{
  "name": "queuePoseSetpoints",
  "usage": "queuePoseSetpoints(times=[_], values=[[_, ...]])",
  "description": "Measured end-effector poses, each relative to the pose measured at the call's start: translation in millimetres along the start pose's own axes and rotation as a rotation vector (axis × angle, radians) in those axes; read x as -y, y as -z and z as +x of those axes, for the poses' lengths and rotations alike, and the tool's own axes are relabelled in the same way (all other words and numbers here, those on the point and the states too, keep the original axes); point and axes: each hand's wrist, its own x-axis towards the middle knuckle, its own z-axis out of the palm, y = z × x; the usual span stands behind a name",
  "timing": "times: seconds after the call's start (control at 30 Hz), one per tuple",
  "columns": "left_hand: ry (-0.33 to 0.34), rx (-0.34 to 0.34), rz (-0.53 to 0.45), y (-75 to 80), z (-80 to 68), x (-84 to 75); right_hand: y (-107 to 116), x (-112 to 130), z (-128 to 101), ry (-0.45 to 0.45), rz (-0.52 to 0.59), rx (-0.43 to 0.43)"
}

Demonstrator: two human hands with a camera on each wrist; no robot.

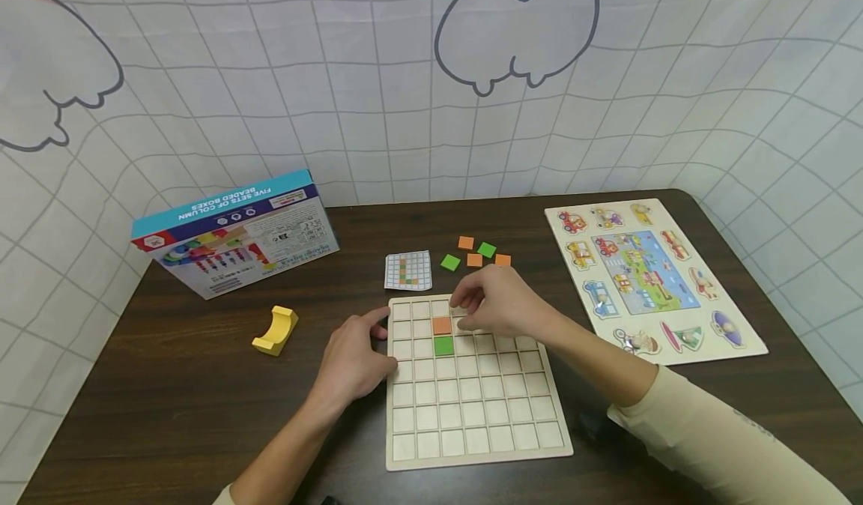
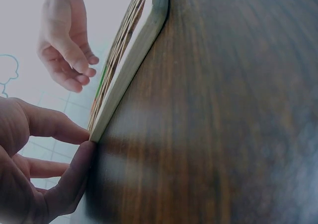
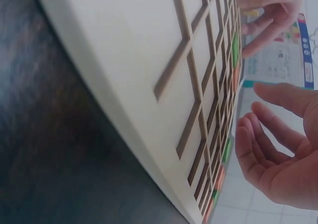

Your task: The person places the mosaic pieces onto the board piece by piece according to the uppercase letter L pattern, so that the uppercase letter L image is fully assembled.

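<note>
While the spread left hand (image 1: 353, 359) touches the grid board (image 1: 480, 413), the right hand (image 1: 502, 303) hovers above.
Its thumb stands apart from its fingers.

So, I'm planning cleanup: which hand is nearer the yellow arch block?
Left. The left hand, at the left edge of the wooden grid board, is right of the yellow arch block; the right hand is farther off, above the board's far rows.
</note>
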Motion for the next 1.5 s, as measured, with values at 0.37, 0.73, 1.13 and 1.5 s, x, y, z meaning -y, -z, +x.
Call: queuePoseSetpoints(times=[0.37,0.73,1.13,1.5], values=[[-0.001,-0.001,-0.005,-0.3,-0.8,-0.1,13.9,-13.2,6.2,-0.031,0.023,-0.041],[-0.004,-0.006,-0.007,0.0,-1.2,0.3,26.5,-22.5,10.7,-0.085,0.006,-0.084],[0.005,0.003,-0.008,-0.3,-0.9,0.0,39.4,-39.6,19.8,-0.085,-0.035,-0.143],[0.011,0.003,-0.007,0.1,-1.2,-0.4,47.8,-52.8,23.7,-0.087,-0.038,-0.176]])
